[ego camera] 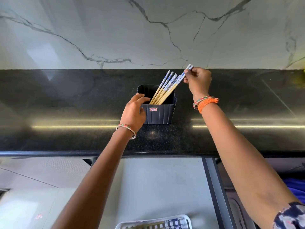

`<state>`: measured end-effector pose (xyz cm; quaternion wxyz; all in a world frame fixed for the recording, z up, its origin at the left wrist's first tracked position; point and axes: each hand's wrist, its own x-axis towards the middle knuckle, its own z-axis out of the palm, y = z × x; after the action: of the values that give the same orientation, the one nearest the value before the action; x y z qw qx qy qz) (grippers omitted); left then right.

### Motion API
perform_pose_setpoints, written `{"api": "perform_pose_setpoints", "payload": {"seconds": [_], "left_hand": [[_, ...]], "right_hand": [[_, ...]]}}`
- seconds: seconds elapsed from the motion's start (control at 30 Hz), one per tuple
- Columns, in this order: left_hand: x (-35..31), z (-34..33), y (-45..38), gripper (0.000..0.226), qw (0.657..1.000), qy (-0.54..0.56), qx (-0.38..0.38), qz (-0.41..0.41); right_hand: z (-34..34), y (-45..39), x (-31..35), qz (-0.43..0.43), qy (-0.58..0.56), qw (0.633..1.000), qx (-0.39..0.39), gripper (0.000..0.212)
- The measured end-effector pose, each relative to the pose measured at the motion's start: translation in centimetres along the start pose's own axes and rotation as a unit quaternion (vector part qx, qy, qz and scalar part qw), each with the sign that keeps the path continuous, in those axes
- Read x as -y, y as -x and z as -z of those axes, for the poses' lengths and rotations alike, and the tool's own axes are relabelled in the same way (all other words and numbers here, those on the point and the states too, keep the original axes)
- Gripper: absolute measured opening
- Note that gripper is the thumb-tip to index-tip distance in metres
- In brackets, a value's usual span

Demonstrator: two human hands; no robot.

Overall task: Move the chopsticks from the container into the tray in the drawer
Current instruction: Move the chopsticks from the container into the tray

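A dark ribbed container [159,113] stands on the black countertop [66,104]. Several wooden chopsticks [165,89] with blue-and-white patterned tops lean in it toward the right. My left hand [134,111] grips the container's left rim and wall. My right hand [198,80] pinches the patterned top ends of two chopsticks [185,72] whose lower ends are still inside the container. Below the counter the drawer [156,187] is pulled out, and the edge of a white tray [153,222] with chopsticks in it shows at the bottom of the view.
A white marble-look wall [148,30] rises behind the counter. The drawer's dark metal side rail [217,187] runs along its right. A blue cloth [295,187] shows at the far right below the counter. Light floor tiles lie to the left.
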<state>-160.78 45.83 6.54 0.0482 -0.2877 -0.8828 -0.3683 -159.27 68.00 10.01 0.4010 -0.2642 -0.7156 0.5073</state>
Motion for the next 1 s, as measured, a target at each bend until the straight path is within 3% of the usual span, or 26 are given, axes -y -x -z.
{"api": "perform_pose_setpoints", "payload": {"seconds": [0.13,0.3,0.4,0.47,0.57,0.6,0.63,0.67,0.7,0.73,0.8,0.87,0.93,1.0], "left_hand": [[-2.0,1.4,1.0,0.051,0.997,0.007,-0.047,-0.054],[-5.2,2.9,2.9,0.042,0.994,0.006,-0.041,-0.098],[-5.5,3.4,5.2,0.027,0.997,-0.023,0.045,-0.066],[-4.5,3.6,8.2,0.023,0.991,0.002,0.134,-0.009],[-1.9,2.9,14.2,0.024,0.973,-0.028,0.221,0.059],[-0.8,2.2,16.5,0.024,0.965,-0.039,0.248,0.082],[0.2,1.5,18.9,0.025,0.955,-0.044,0.274,0.105],[1.1,0.7,21.1,0.028,0.946,-0.044,0.298,0.121],[2.0,0.0,23.4,0.029,0.935,-0.041,0.324,0.137],[2.8,-0.5,25.5,0.03,0.925,-0.036,0.347,0.149],[4.3,-1.3,28.6,0.028,0.909,-0.023,0.379,0.169],[5.7,-2.0,30.8,0.026,0.901,-0.017,0.393,0.183],[6.8,-2.5,32.3,0.026,0.911,-0.019,0.363,0.196],[7.9,-2.7,33.3,0.032,0.934,-0.02,0.282,0.217]], "right_hand": [[3.8,0.8,3.8,0.048,-0.061,0.996,-0.048,0.012],[8.4,4.9,7.4,0.007,-0.202,0.977,-0.061,0.012],[9.8,9.6,6.6,-0.1,-0.315,0.943,-0.044,0.019],[10.3,13.4,4.5,-0.175,-0.326,0.928,-0.04,0.02],[10.8,20.1,-0.4,-0.278,-0.274,0.92,-0.027,0.019],[10.9,22.8,-2.4,-0.277,-0.192,0.941,-0.016,0.008],[11.2,25.7,-4.2,-0.247,-0.05,0.968,0.015,0.013],[11.5,28.3,-6.0,-0.179,0.123,0.974,0.062,0.038],[12.0,31.0,-7.6,-0.07,0.27,0.952,0.129,0.056],[12.4,33.4,-8.5,0.047,0.356,0.911,0.201,0.062],[12.5,37.0,-9.9,0.184,0.366,0.825,0.39,0.054],[12.2,39.3,-11.5,0.202,0.318,0.778,0.503,0.047],[11.4,40.3,-13.0,0.17,0.304,0.773,0.531,0.054],[10.6,40.5,-14.2,0.132,0.315,0.771,0.537,0.051]]}}
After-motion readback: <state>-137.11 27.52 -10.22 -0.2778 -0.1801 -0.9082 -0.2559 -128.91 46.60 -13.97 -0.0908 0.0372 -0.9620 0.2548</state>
